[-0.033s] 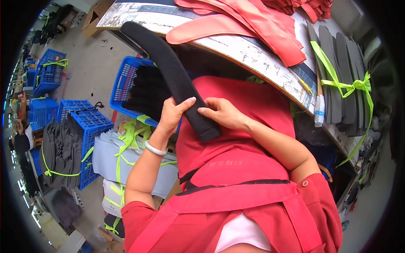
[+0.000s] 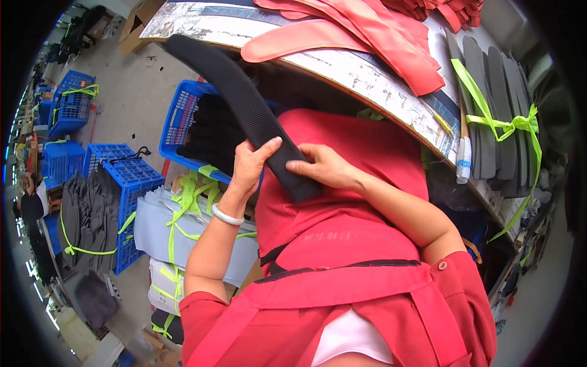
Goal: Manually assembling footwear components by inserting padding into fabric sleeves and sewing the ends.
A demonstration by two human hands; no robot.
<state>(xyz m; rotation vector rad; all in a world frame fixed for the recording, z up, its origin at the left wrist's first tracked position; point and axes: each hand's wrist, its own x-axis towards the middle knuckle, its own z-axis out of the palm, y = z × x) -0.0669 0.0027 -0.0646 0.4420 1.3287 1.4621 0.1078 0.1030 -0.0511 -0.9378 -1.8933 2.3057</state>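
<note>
Black strip (image 2: 249, 101) in left fingers (image 2: 267, 148) and right fingers (image 2: 313, 152)

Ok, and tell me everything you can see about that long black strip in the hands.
The long black strip looks like finely textured fabric, gently curved, with a rounded far end and a squarer near end. It slants from the upper left down to over the red cloth on the lap. The left grip holds it, thumb on top; the right grip, closer to the squarer end, also has its thumb on top. Its underside is hidden.
</note>
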